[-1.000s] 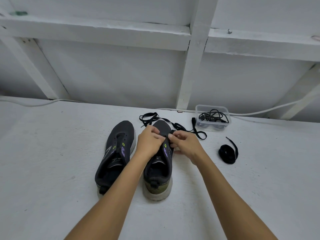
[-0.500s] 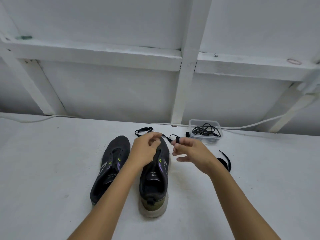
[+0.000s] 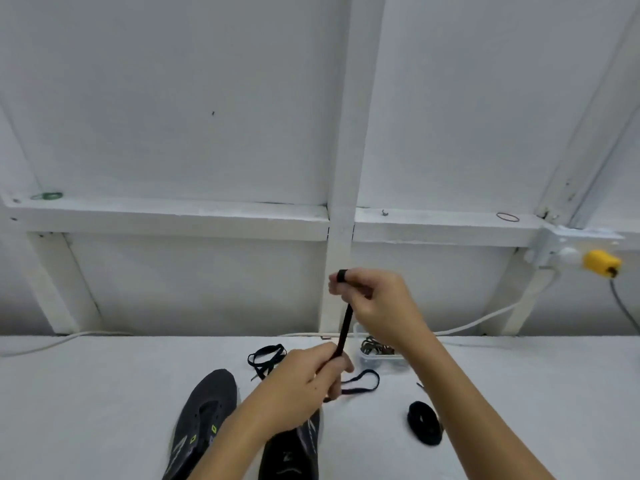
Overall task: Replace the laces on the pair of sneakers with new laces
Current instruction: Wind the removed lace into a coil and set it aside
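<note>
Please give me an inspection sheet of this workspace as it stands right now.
Surface: white table, bare at left.
Job's things: two dark sneakers, side by side at the near edge; black lace stretched taut between both hands; its loose end lies on the table.
Clutter: coiled black lace bundle; clear tub holding laces; another loose lace.
Grippers: left hand grips the lace low; right hand pinches it high.
Cables: white cable along the wall.
Surroundings: white framed wall; yellow plug.
</note>
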